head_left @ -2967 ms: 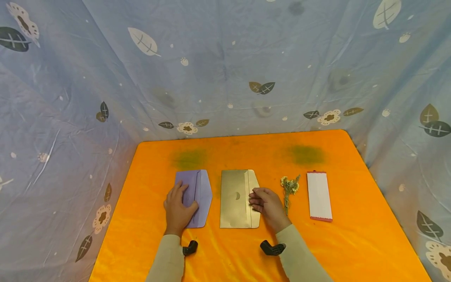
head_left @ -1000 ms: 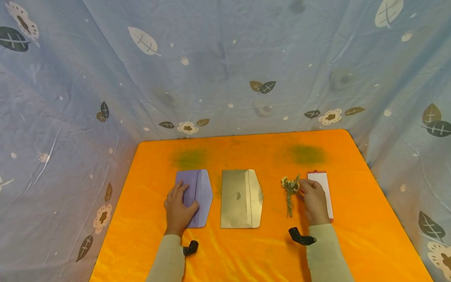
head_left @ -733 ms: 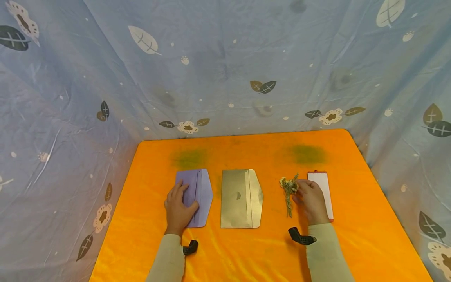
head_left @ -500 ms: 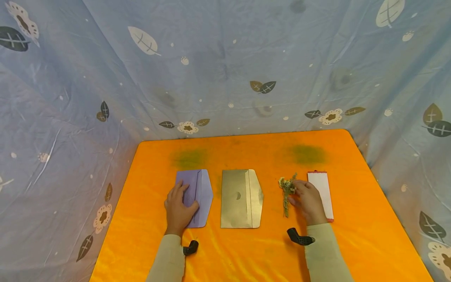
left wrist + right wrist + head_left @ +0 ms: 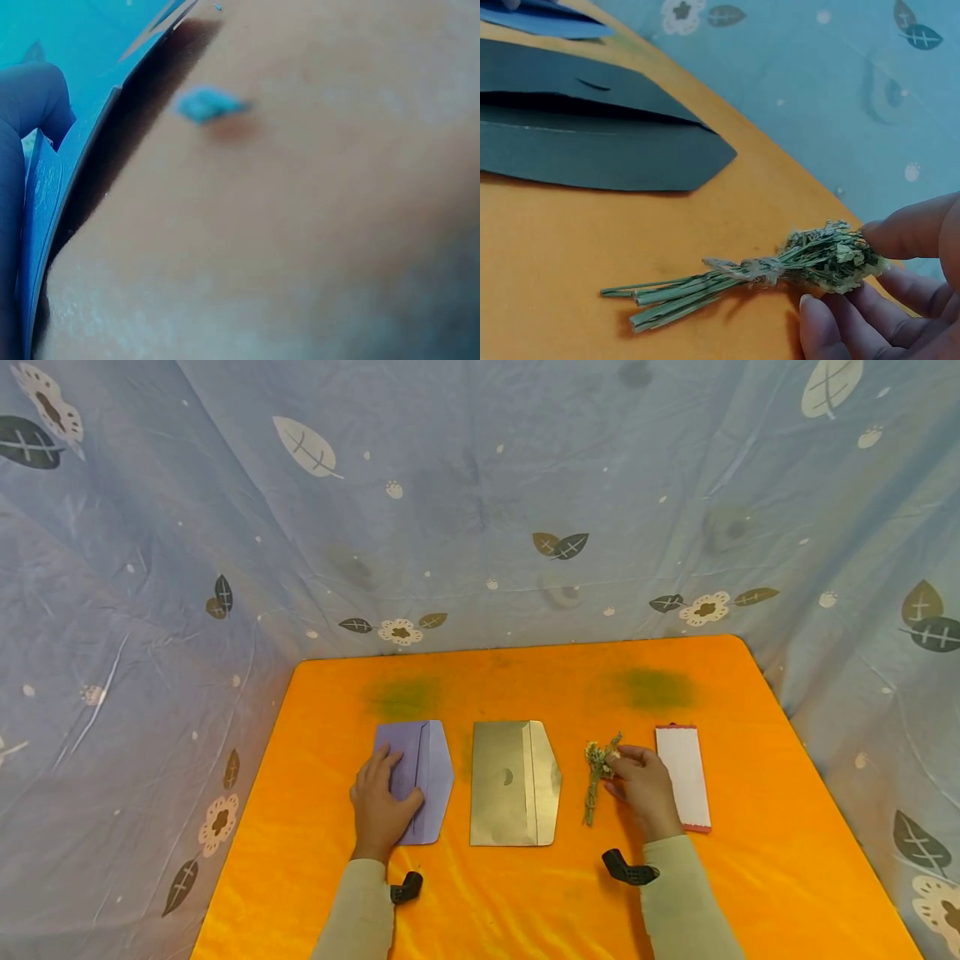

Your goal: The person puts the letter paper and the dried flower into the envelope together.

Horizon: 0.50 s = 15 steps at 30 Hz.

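Left hand (image 5: 384, 806), thumb spread, is over the orange worktop (image 5: 517, 902), which fills the lower frame. The gold envelope (image 5: 497, 810) lies at lower centre; purple envelope (image 5: 397, 737), lower left, is under this hand. Right of centre, right hand (image 5: 647, 789) pinches the dried flower bunch (image 5: 760, 271) by its blossoms (image 5: 834, 262); squeezing too strongly could probably crumble them.

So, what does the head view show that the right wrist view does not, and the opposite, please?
Only the head view shows the white strip with red edging, the pale sleeves and the black wrist devices.

Only the right wrist view clearly shows the cut stem ends and the dark opening of the gold envelope.

Both show the dried flower bunch, the right hand touching its blossoms, that envelope, the purple envelope, the orange cloth and patterned curtain.
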Motion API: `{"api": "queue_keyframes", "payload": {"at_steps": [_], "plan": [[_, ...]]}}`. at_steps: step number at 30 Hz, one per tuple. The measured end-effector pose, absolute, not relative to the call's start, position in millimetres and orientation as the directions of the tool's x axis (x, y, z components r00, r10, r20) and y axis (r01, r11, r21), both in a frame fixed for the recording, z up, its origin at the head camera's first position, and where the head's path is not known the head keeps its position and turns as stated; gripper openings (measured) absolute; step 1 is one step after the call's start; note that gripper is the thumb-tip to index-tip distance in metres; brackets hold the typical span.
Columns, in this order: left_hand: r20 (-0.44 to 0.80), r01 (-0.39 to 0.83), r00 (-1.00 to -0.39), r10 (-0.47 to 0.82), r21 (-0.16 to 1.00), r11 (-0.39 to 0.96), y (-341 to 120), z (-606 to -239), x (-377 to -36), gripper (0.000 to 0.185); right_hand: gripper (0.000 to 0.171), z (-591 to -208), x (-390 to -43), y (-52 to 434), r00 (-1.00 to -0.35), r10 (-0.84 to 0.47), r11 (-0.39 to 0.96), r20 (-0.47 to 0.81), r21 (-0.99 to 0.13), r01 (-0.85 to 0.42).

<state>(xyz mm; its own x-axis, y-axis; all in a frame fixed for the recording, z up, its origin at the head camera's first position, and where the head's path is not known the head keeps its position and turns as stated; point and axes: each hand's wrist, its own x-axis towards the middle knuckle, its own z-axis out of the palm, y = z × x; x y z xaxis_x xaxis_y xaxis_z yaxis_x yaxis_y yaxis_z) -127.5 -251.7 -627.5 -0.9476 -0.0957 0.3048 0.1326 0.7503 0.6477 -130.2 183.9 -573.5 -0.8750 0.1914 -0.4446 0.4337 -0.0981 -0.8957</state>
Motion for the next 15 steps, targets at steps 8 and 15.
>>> {"api": "queue_keyframes", "payload": {"at_steps": [8, 15], "plan": [[0.308, 0.138, -0.947, -0.091, 0.646, 0.751, -251.8, -628.7, -128.2, 0.067, 0.052, -575.5, -130.0, 178.0, -0.885, 0.218, -0.027, -0.411, -0.909, 0.415], [0.292, 0.126, -0.952, -0.094, 0.650, 0.749, -251.8, -628.5, -128.1, 0.067, 0.051, -575.4, -129.5, 180.9, -0.885, 0.208, -0.046, -0.416, -0.908, 0.416]]}}
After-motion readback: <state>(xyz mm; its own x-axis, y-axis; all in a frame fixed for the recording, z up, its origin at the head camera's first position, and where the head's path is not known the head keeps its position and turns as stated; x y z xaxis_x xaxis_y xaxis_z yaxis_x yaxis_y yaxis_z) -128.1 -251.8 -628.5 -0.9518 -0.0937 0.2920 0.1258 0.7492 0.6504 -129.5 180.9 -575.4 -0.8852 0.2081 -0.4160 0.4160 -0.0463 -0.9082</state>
